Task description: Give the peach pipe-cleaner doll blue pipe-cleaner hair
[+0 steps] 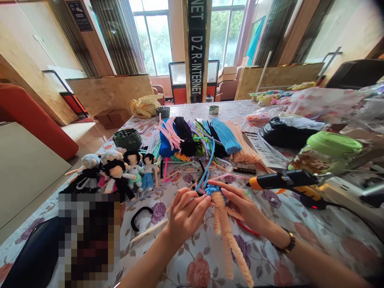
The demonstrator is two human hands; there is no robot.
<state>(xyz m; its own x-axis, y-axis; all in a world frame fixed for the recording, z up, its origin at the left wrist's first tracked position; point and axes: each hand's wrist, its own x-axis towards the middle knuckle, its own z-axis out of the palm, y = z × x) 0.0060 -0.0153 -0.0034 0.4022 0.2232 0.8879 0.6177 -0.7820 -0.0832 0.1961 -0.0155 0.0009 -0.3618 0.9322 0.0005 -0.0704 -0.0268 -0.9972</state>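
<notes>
My left hand (186,214) and my right hand (240,204) are both closed on a half-made pipe-cleaner doll (223,224) held just above the flowered tablecloth (270,236). The doll has peach twisted legs that point toward me and a blue part at its top, pinched between my fingertips. A blue pipe cleaner (210,164) rises from that blue part and curves up toward the pile behind. My right wrist wears a bracelet (288,242).
Bundles of coloured pipe cleaners (195,138) lie behind my hands. Several finished dolls (118,170) lie at left beside a dark woven basket (127,139). A black and orange glue gun (285,182) rests at right, near a green-lidded jar (327,154). A blurred patch covers the lower left.
</notes>
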